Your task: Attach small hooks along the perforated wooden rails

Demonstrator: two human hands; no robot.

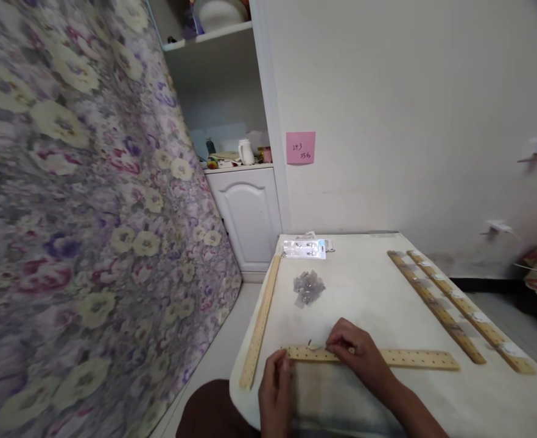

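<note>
1. Perforated strip [419,359] is laid near the front edge of the bench [360,280], its left end held by the left hand [275,389].
2. Small thin item [315,347] is pinched by the right hand [357,347].
3. Bare surface is left between packets [308,288] and right-edge strips [444,317].

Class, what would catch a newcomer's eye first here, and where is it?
The floral curtain fills the left side. A pink note stands out on the pale wall. Below, two hands work at a perforated wooden strip along the table's near side.
</note>
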